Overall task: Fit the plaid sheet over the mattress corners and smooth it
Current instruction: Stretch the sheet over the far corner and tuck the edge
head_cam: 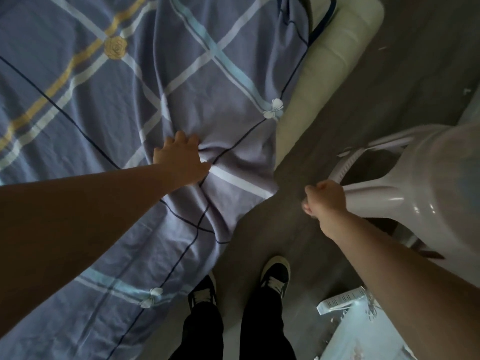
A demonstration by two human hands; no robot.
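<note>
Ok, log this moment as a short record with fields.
sheet: plaid, spread out, wrinkled, bunched at the left hand
left hand: grips a bunch of sheet
right hand: curled, over the floor beside the stool, nothing seen in it
mattress: side bare on the right, sheet not pulled over it
stage: that side not yet fitted

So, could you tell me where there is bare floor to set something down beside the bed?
Bare floor lies beyond the uncovered mattress edge, up to the stool. A narrower strip runs between sheet and stool. Crowded around the shoes and white box.
</note>
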